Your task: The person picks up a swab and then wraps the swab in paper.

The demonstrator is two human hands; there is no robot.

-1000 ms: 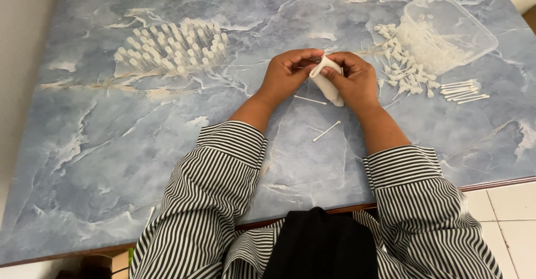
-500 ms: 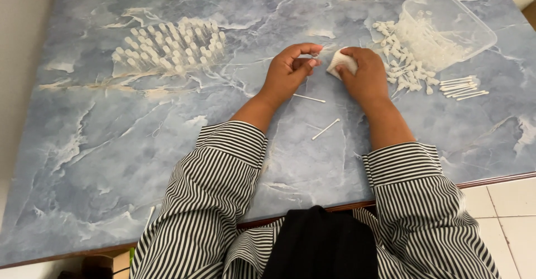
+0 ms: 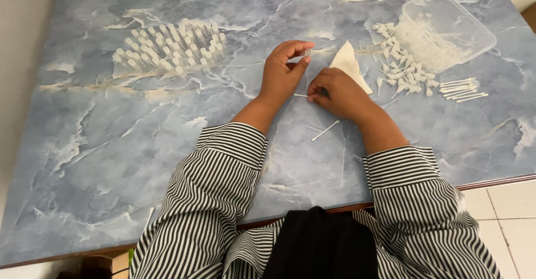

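Both hands rest on the blue marbled desk (image 3: pixel 111 161) near the centre of the frame. The left hand (image 3: pixel 285 75) is curled, and between its thumb and forefinger it pinches a very small clear piece (image 3: pixel 307 51) at the upper side of the hand; the piece is too small to say what it is. The right hand (image 3: pixel 338 92) lies just beside it, knuckles up, fingers bent narrow and pressed down on a thin white stick (image 3: pixel 300 95) which lies flat on the desk. The stick runs nearly left to right in the frame, its free end showing in the small gap between the two hands, so it is the right hand which has it, and the left hand is only a little way from that end. A second thin stick (image 3: pixel 325 130) lies loose below the hands, slanting from lower left to upper right, apart from both. Behind the right hand, touching it or almost, is a white folded paper (image 3: pixel 349 64) with a pointed corner toward the top of the frame. In the upper right a clear plastic box (image 3: pixel 446 30) lies tilted on its side, without any label which I can see, and small white pieces (image 3: pixel 399 69) are spilled from its mouth toward the hands; a small bundle of white sticks (image 3: pixel 462 89) lies below the box. In the upper left, well apart from the hands, many small white pieces stand in rows (image 3: pixel 170 47).
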